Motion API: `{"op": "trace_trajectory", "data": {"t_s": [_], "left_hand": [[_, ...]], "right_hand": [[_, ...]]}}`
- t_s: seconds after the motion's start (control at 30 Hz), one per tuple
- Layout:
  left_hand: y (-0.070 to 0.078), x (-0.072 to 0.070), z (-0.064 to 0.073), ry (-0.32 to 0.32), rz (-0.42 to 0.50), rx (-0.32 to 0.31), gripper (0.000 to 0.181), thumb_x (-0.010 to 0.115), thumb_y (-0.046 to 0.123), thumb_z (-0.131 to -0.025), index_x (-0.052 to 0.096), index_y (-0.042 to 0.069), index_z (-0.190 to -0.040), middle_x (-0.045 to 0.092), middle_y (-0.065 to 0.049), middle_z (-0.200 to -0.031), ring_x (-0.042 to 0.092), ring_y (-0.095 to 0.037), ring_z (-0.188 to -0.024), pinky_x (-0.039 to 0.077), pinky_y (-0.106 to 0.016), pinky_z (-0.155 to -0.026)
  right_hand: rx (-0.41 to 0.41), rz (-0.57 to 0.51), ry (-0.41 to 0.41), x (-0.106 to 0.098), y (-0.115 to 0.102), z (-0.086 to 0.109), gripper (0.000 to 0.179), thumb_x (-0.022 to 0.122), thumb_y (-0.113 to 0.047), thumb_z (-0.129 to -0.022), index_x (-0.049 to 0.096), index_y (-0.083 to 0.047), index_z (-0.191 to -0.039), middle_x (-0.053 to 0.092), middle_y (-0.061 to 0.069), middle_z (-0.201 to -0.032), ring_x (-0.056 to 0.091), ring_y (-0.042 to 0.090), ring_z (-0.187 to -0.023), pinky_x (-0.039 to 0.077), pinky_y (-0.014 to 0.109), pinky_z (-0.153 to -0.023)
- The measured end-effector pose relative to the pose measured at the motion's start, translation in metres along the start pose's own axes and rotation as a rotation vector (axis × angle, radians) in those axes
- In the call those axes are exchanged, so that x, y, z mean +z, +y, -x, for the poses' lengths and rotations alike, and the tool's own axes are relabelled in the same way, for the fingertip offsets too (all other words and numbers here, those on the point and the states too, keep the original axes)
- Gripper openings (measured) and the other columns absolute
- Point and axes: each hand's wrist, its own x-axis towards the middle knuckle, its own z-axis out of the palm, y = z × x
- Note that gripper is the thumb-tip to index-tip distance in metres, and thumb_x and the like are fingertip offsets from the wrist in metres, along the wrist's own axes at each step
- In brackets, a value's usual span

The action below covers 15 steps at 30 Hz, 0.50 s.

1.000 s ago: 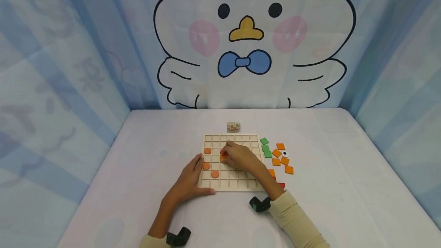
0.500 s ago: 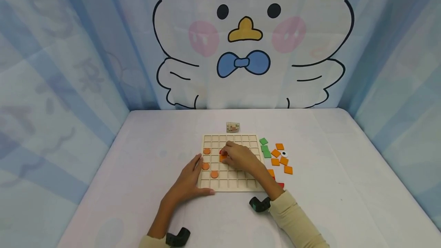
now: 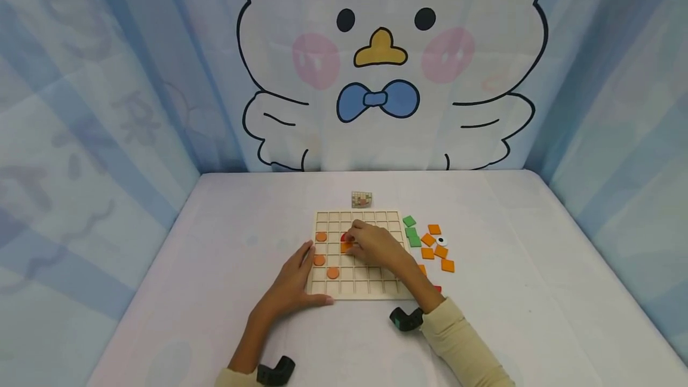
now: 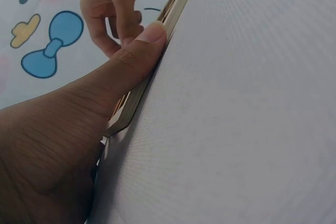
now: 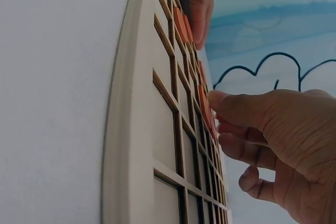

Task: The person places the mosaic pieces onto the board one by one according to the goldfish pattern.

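Note:
A pale wooden grid board lies on the table. My left hand rests against its near left corner, fingers stretched along the left side and thumb over the front edge. In the left wrist view that thumb presses on the rim. Over the board's middle, my right hand pinches an orange square tile at the grid. A red piece shows just beyond it, partly under the fingers. The right wrist view has the thumb tip against the orange tile. Several orange discs, one nearest the front, sit in left cells.
Right of the board lie green tiles, several orange squares and a white piece with a black dot. A red piece shows beside the right forearm. A small patterned card lies behind the board.
Both hands keep their places on the board. The right fingertips stay at the orange tile with only a slight shift, and more of the red piece shows. The whole view drifts slightly.

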Motion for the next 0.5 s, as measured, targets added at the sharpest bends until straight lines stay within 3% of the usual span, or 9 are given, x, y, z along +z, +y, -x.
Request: {"op": "trace_trajectory", "data": {"t_s": [0.5], "left_hand": [[-0.001,0.0,-0.001,-0.011,0.003,-0.017,0.126,0.08,0.065,-0.065,0.016,0.005,-0.156,0.013,-0.013,-0.164,0.02,-0.037,-0.149,0.028,-0.055,-0.116]], "right_hand": [[0.032,0.01,0.013,-0.011,0.008,0.011,0.024,0.069,-0.027,-0.092,0.071,-0.01,-0.109,0.062,0.001,-0.107,0.064,0.015,-0.089,0.056,0.032,-0.08]]}}
